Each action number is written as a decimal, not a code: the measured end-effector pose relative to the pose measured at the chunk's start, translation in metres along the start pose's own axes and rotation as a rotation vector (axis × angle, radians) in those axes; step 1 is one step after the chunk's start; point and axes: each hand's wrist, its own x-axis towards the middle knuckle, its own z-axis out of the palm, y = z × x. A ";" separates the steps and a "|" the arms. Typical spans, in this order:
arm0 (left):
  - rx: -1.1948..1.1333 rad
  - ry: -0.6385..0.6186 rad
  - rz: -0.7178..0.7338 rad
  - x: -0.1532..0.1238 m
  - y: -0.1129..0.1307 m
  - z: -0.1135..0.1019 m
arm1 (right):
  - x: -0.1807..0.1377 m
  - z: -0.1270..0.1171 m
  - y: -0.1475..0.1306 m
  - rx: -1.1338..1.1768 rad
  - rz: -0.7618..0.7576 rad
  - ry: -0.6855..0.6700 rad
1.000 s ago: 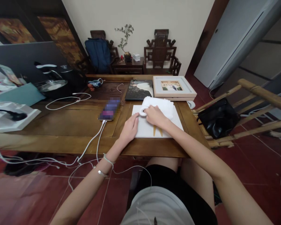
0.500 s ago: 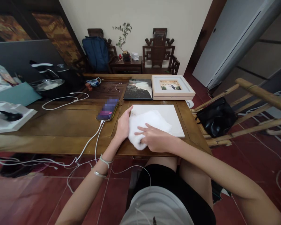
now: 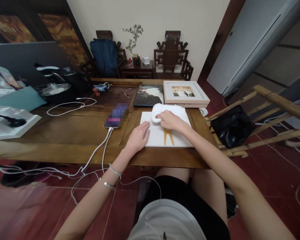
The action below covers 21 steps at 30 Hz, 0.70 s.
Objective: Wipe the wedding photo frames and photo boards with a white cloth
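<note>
A flat white square board (image 3: 157, 137) with a gold mark (image 3: 168, 136) lies at the near edge of the wooden table (image 3: 65, 130). My right hand (image 3: 172, 120) presses a white cloth (image 3: 165, 109) onto the board's far part, fingers curled on the cloth. My left hand (image 3: 138, 136) rests flat on the board's left edge, fingers stretched out, holding nothing.
A phone (image 3: 116, 115) on a white cable (image 3: 100, 150) lies left of the board. Behind it sit a dark photo print (image 3: 149, 95) and a framed photo (image 3: 185, 92). A black bag (image 3: 232, 126) rests on a wooden rack at right. Boxes and cables crowd the table's left.
My right hand slid the cloth from the board's near left corner back to its far side, uncovering the gold mark. My left hand shifted slightly toward me along the left edge.
</note>
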 end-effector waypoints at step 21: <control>-0.026 0.026 -0.029 -0.001 -0.001 0.001 | 0.010 -0.022 0.040 0.010 0.009 -0.066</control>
